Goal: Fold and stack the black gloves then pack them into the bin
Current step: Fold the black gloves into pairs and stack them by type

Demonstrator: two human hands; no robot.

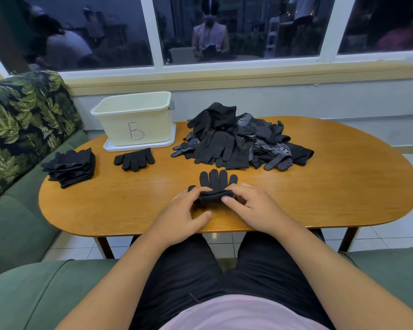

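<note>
Fingers (191,193) of L hand (184,211) and R hand (252,206) curled, pinching the folded-over cuff end of glove (217,180) from both sides. Glove's finger part lies flat on tabletop (320,186), near edge, pointing away. Loose pile (236,139) just behind it, some w/ white dots. Flat gloves (134,159) lie in front of bin (134,115), marked B, back-left on lid (138,146). Folded stack (69,166) at left edge.
</note>
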